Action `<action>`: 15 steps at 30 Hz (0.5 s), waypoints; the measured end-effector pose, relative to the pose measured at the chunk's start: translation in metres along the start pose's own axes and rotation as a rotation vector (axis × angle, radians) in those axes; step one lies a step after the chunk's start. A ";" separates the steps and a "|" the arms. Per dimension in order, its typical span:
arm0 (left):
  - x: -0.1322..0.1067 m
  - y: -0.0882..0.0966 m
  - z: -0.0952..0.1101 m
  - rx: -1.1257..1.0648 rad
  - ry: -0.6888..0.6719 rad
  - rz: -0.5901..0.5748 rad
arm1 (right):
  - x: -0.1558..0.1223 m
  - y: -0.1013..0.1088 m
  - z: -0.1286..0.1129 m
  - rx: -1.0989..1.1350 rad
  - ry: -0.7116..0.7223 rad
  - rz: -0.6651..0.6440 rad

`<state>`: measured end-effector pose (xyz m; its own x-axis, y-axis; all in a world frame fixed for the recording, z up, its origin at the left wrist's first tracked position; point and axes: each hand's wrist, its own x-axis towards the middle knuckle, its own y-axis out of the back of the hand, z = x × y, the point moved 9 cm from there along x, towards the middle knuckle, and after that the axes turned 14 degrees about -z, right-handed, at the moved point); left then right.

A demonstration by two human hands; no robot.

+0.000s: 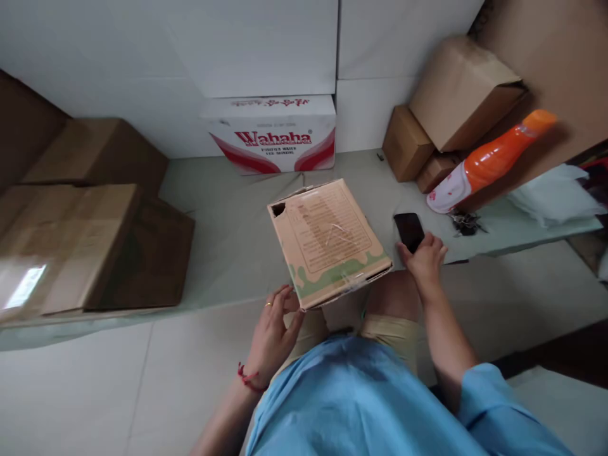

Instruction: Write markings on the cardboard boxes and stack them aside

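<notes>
A tan cardboard box (pixel 327 239) with green trim and printed text rests tilted on my knees at the centre. My left hand (pixel 274 329) touches its near left corner, fingers curled against the side. My right hand (pixel 424 258) reaches to the right of the box and closes its fingers on a black phone (pixel 408 229) that lies on the pale green floor covering (pixel 228 228).
A white and red Wahaha box (pixel 273 134) stands against the wall behind. Flattened brown cartons (pixel 71 240) lie at left. Brown boxes (pixel 451 101), an orange bottle (pixel 489 161), keys (pixel 465 221) and white plastic (pixel 551 193) sit at right.
</notes>
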<state>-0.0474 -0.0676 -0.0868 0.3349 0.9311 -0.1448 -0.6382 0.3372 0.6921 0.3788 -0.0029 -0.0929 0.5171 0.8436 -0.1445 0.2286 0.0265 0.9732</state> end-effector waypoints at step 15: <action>-0.017 0.092 0.132 0.192 -0.566 0.586 | 0.040 -0.013 0.023 -0.023 -0.061 -0.166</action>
<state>-0.0208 -0.0709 0.0728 0.3163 0.7202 0.6175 -0.7054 -0.2566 0.6607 0.4154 0.0183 -0.1153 0.5228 0.7926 -0.3137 0.2965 0.1759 0.9387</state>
